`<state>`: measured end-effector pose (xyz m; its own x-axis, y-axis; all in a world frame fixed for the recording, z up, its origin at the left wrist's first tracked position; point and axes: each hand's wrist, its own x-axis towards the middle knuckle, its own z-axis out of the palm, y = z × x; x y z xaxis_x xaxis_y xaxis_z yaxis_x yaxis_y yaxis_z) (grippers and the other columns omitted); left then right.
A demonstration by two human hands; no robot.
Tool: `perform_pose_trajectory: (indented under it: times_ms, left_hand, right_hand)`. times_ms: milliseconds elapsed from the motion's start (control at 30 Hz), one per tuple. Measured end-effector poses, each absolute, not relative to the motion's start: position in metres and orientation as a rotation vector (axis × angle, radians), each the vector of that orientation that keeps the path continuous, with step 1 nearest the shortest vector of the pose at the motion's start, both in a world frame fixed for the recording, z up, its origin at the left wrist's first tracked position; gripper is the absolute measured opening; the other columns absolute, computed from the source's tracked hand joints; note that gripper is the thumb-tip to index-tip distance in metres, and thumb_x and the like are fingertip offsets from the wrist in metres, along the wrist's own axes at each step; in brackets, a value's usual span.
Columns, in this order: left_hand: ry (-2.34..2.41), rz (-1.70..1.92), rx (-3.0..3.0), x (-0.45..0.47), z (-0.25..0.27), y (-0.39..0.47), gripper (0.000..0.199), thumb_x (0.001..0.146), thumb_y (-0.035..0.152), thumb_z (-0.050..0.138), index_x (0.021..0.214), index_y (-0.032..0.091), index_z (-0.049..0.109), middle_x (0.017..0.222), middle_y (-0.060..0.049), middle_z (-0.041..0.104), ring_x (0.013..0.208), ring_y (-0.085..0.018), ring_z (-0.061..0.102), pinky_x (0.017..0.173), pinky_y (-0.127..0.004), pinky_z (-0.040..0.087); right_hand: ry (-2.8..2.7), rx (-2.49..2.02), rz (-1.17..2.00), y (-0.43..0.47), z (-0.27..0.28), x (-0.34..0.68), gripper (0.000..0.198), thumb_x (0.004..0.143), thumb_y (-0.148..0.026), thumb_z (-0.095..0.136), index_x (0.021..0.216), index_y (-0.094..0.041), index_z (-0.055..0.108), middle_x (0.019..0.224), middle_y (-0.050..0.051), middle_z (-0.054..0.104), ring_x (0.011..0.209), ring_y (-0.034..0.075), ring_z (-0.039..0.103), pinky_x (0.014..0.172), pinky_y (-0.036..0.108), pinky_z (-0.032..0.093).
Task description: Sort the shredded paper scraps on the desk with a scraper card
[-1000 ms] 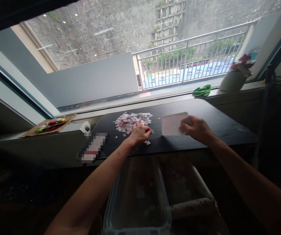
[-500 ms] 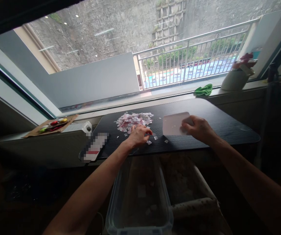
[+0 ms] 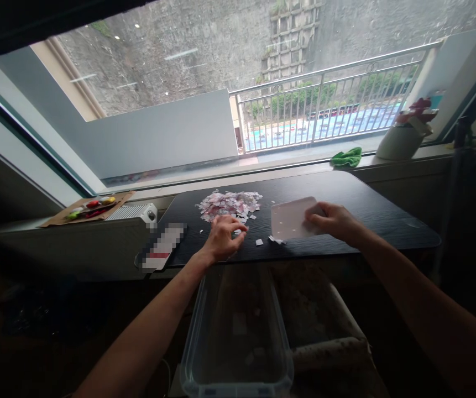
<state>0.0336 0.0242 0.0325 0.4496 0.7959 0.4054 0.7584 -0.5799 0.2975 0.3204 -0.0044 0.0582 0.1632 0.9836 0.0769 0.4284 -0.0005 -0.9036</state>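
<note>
My right hand [image 3: 334,222] grips a flat, pale plastic scraper [image 3: 287,217] with rounded corners by its right side. The scraper is tilted over the dark table, its lower edge beside several small paper scraps [image 3: 277,240]. My left hand [image 3: 224,236] hovers at the near side of a pile of cut paper pieces [image 3: 225,204], white and pinkish. Its fingers are bent, with a gap between them and the thumb, and a white scrap shows by that gap. A single paper square [image 3: 259,242] lies between the two hands.
Below the black table [image 3: 370,210] stands a clear plastic bin [image 3: 238,384] with a few scraps inside. A phone [image 3: 161,249], partly pixelated, lies at the table's left end. A green cloth [image 3: 346,157] and a pale container [image 3: 399,141] sit on the windowsill.
My right hand has brought the scraper a little left and toward me, and scraps now bunch at its lower edge. My left hand has shifted slightly left and nearer, its thumb and fingers parted.
</note>
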Motion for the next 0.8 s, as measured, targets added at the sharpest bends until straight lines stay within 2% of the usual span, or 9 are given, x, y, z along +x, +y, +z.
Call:
perform_pose_trajectory:
  times_ms: [133,367,567,700,800]
  left_hand:
    - [1.65,1.057,2.567,0.011,0.019,0.023,0.019,0.079,0.022,0.056,0.09,0.024,0.072,0.095,-0.005,0.067,0.106,-0.025,0.056,0.107,-0.052,0.03]
    - [1.769,1.141,2.574,-0.002,-0.001,0.015,0.019,0.079,0.025,0.055,0.091,0.024,0.069,0.095,-0.005,0.067,0.111,-0.028,0.054,0.107,-0.055,0.028]
    - [1.74,1.199,2.643,-0.001,-0.001,0.013,0.019,0.081,0.026,0.052,0.092,0.023,0.067,0.094,-0.006,0.067,0.113,-0.028,0.054,0.111,-0.055,0.023]
    - [1.74,1.18,2.647,0.0,-0.001,0.012,0.02,0.08,0.026,0.052,0.094,0.024,0.066,0.095,-0.005,0.067,0.114,-0.027,0.054,0.111,-0.054,0.023]
    - [1.742,1.173,2.639,0.0,-0.001,0.011,0.02,0.08,0.026,0.052,0.094,0.023,0.066,0.096,-0.005,0.068,0.113,-0.027,0.054,0.111,-0.054,0.023]
  right_hand:
    - [-1.23,-1.543,0.907,0.0,0.053,0.339,0.004,0.069,-0.017,0.066,0.073,-0.017,0.066,0.069,0.004,0.07,0.058,0.013,0.061,0.052,0.021,0.049]
    - [-1.187,-1.573,1.138,-0.002,0.041,0.353,0.003,0.068,-0.017,0.071,0.07,-0.017,0.068,0.066,0.002,0.071,0.057,0.012,0.063,0.053,0.02,0.05]
    - [-1.196,-1.494,1.313,-0.017,0.044,0.365,0.014,0.064,-0.023,0.077,0.073,-0.017,0.069,0.069,0.001,0.073,0.06,0.013,0.065,0.057,0.022,0.052]
    - [-1.203,-1.465,1.303,-0.018,0.046,0.37,0.014,0.067,-0.021,0.076,0.079,-0.016,0.07,0.073,0.003,0.074,0.062,0.014,0.066,0.058,0.022,0.053]
    - [-1.188,-1.469,1.172,-0.007,0.046,0.359,0.006,0.072,-0.018,0.07,0.078,-0.017,0.069,0.072,0.003,0.074,0.061,0.013,0.066,0.058,0.022,0.053]
